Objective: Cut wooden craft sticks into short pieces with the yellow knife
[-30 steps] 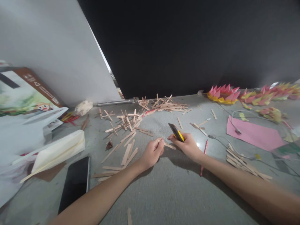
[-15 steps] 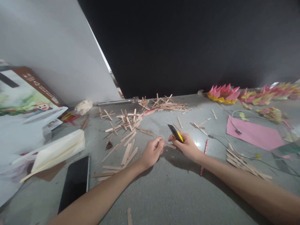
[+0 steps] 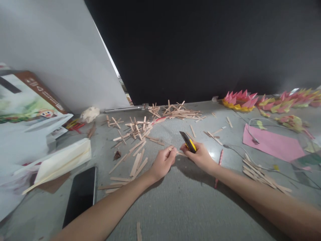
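L hand (image 3: 163, 161) pinches a craft stick (image 3: 181, 154) betw. both hands, cut or not I can't tell; R hand (image 3: 199, 155) grips a utility knife (image 3: 191, 145), blade end up. Crossed sticks (image 3: 135, 129) at back look done; loose sticks (image 3: 136, 164) by L forearm prob. remain.

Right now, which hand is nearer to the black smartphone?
Left. The left hand is beyond the smartphone and to its right, not touching it; the right hand, holding the utility knife, is farther to its right.
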### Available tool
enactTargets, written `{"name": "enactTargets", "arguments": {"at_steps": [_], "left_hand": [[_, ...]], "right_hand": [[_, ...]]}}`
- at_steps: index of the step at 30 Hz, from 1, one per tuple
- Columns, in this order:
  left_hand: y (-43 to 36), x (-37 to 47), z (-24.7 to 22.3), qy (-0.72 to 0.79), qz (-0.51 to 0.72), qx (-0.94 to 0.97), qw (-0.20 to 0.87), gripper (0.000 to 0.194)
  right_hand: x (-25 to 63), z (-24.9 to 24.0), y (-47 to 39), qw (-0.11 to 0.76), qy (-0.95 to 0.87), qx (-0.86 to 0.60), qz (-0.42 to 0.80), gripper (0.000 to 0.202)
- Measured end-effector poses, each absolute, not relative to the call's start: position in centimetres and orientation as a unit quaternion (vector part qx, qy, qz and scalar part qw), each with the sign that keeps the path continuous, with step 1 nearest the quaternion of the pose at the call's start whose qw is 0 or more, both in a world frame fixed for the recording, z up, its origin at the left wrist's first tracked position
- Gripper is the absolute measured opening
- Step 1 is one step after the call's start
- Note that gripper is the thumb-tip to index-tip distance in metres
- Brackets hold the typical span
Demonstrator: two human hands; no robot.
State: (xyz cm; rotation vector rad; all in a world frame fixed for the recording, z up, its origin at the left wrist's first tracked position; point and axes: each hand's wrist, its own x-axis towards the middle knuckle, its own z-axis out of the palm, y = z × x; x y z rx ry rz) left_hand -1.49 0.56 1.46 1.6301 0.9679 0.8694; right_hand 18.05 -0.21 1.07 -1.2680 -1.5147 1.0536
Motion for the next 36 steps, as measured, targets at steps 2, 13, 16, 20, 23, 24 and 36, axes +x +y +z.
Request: {"name": "enactTargets", "arguments": {"at_steps": [2,13,16,20,23,24,36], "left_hand": [[0.58,-1.5,1.39,0.399,0.361,0.672,0.509,0.049],[0.59,-1.52,1.35,0.406,0.343,0.674,0.514,0.048],[0.65,-1.59,1.33,0.404,0.336,0.684,0.505,0.047],[0.65,-1.61,1.32,0.406,0.342,0.684,0.5,0.047],[0.59,-1.61,1.3,0.404,0.349,0.68,0.502,0.047],[0.57,-1.6,1.3,0.404,0.35,0.681,0.501,0.047],[0.49,-1.65,1.68,0.406,0.38,0.684,0.473,0.045]], "right_hand": [[18.03,1.26,-0.28,0.435,-0.615,-0.507,0.419,0.024],[18.09,1.12,-0.5,0.409,-0.624,-0.476,0.466,0.029],[18.09,1.03,-0.48,0.396,-0.633,-0.473,0.467,0.032],[18.21,1.08,-0.53,0.401,-0.634,-0.474,0.462,0.033],[18.22,1.2,-0.63,0.409,-0.632,-0.471,0.459,0.032],[18.2,1.23,-0.65,0.413,-0.631,-0.469,0.46,0.032],[18.22,0.75,-0.23,0.474,-0.546,-0.49,0.487,0.042]]}}
